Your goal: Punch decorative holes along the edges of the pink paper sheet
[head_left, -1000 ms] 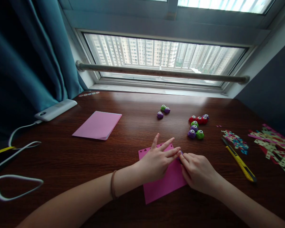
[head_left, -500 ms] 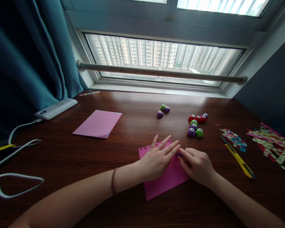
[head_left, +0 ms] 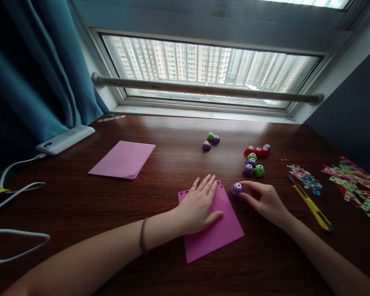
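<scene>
My left hand (head_left: 197, 207) lies flat on a bright pink sheet of paper (head_left: 217, 236), fingers stretched out and thumb apart. Small punched shapes run along the sheet's far edge, partly covered by that hand. Just right of the sheet, my right hand (head_left: 265, 201) pinches a purple craft punch (head_left: 237, 189) with a white round top between thumb and fingers. Behind it stand more small punches: a purple one (head_left: 248, 169), a green one (head_left: 259, 170) and several others, including a red one (head_left: 249, 150).
A yellow utility knife (head_left: 313, 209) lies at the right, beside punched confetti (head_left: 305, 177) and a heap of paper strips (head_left: 357, 185). Three punches stand farther back, one of them purple (head_left: 206, 145). To the left are a pale pink paper stack (head_left: 123, 160), a white power bank (head_left: 66, 139) and its cable (head_left: 18, 232).
My right hand has drawn the purple punch off the sheet's edge to the right. My left hand has moved back from it and now lies flat on the paper. The view has shifted slightly.
</scene>
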Motion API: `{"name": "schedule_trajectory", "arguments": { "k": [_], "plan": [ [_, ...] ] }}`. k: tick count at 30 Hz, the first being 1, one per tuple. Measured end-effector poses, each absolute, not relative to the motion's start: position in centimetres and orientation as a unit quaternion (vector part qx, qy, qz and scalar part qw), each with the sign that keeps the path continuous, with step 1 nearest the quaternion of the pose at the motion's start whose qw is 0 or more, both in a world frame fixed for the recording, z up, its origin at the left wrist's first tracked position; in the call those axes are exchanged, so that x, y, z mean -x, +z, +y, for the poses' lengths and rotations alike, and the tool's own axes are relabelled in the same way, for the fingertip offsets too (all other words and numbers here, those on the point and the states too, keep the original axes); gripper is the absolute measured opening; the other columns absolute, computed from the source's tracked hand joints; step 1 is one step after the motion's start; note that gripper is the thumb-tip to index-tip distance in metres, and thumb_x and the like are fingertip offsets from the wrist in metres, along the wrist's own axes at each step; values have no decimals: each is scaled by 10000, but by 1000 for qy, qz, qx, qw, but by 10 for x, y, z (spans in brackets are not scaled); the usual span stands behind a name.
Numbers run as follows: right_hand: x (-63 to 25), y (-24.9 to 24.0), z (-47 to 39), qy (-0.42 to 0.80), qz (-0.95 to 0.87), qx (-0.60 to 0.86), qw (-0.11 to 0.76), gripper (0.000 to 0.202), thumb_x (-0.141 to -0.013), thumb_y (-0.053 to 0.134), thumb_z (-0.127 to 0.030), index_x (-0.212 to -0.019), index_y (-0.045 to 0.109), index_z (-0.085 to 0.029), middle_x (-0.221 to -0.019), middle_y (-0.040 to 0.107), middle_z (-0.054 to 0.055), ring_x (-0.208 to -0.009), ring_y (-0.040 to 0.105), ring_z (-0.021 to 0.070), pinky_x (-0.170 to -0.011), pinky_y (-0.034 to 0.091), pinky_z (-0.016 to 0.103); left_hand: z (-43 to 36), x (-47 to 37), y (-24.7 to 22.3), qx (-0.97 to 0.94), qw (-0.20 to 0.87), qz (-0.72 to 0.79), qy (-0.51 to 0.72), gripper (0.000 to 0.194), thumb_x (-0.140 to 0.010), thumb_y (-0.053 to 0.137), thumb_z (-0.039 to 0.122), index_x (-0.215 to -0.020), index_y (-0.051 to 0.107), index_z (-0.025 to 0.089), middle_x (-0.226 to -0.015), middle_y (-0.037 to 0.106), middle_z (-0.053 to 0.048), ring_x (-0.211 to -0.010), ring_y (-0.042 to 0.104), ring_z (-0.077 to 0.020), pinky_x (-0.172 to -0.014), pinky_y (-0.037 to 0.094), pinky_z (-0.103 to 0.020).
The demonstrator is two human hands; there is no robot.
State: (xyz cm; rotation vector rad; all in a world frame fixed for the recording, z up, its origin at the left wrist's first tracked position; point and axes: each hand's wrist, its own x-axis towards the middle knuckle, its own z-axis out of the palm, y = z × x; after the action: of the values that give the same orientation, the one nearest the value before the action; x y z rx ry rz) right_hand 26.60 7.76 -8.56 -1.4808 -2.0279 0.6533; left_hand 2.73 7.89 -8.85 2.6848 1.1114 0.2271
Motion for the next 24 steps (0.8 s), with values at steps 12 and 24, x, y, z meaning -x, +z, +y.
{"name": "schedule_trajectory", "arguments": {
  "k": [12, 24],
  "plan": [
    [-265, -81, 81, 499, -556, 558, 362, 409, -706, 661, -427, -983, 587, -136, -665, 619, 17, -532, 515, 102, -454, 391, 217, 81, -28, -84, -913, 165, 342, 148, 737, -796, 581, 400, -1347, 237, 50, -1357, 341, -204, -1295, 251, -294, -1083, 201, -486],
    [-261, -86, 74, 314, -719, 555, 276, 247, -784, 585, -320, -989, 571, -184, -708, 616, 6, -600, 532, 130, -557, 415, 261, 79, -26, -87, -889, 244, 331, 201, 854, -751, 632, 318, -1386, 88, 144, -1306, 303, -172, -1242, 335, -298, -1018, 352, -434]
  ]
}}
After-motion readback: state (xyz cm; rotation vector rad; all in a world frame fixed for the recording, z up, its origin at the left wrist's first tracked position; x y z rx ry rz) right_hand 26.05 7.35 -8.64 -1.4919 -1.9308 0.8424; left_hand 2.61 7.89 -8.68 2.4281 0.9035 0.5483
